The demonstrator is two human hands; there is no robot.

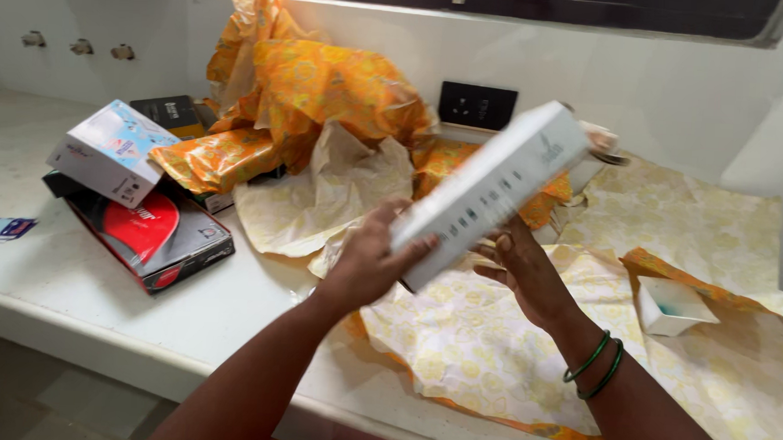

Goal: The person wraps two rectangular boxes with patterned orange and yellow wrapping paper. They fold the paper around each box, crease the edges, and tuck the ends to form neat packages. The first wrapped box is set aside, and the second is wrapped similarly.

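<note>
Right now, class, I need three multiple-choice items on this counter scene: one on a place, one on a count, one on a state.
1. Where is the small white box?
A. on the wrapping paper
B. on the floor
C. atop the red and black box

2. How many green bangles are on the right wrist?
A. none
B. two
C. five

3. How is the long white box held?
A. lying flat on the counter
B. wrapped in paper
C. tilted, raised in both hands

Answers:
A, it rests on the paper at right.
B, two rings show.
C, the left hand and right hand hold it up.
</note>
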